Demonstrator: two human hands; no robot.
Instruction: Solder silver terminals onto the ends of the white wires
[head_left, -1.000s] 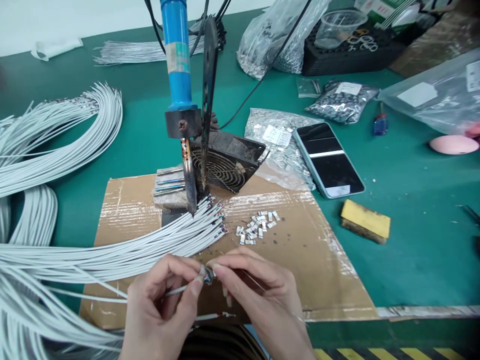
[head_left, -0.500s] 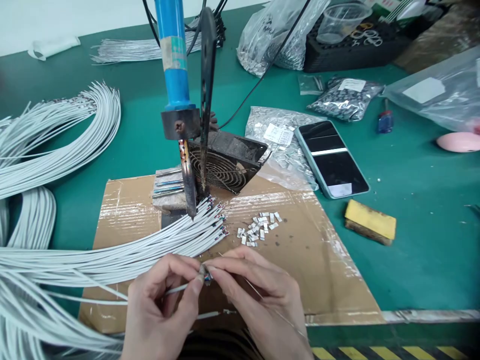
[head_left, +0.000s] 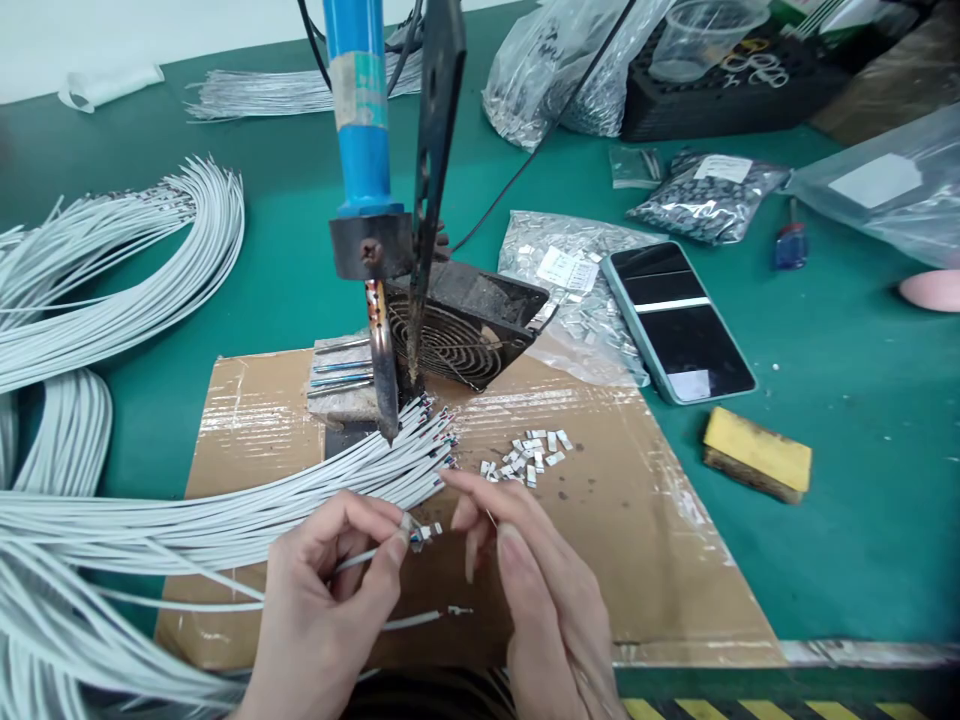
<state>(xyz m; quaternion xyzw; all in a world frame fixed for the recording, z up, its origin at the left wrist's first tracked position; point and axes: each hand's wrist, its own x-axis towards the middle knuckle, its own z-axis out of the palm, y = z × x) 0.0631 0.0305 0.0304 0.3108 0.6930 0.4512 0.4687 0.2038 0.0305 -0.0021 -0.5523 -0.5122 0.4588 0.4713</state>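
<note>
My left hand point(head_left: 330, 600) is closed in a pinch on the end of a white cable point(head_left: 356, 562). Past its fingertips stick out short coloured cores and a small white-and-metal connector point(head_left: 429, 532). To the right, my right hand point(head_left: 536, 590) has come away from the connector, its index finger stretched out. A thin solder wire point(head_left: 492, 518) shows between its thumb and fingers, mostly hidden by the hand. Above both hands a blue soldering iron point(head_left: 358, 140) hangs tip down in a stand, over a bundle of white cables point(head_left: 300, 510).
Small metal-and-white connectors point(head_left: 529, 458) lie scattered on the cardboard point(head_left: 637, 560). A fan point(head_left: 465, 330) stands behind the iron. To the right are a phone point(head_left: 679, 320), a yellow sponge point(head_left: 757, 453) and a bag of parts point(head_left: 577, 290). Coiled white cables point(head_left: 150, 290) lie left.
My right hand has moved right and its index finger has spread away from the left fingertips. The connector at the cable end now shows. My left hand keeps its pinch.
</note>
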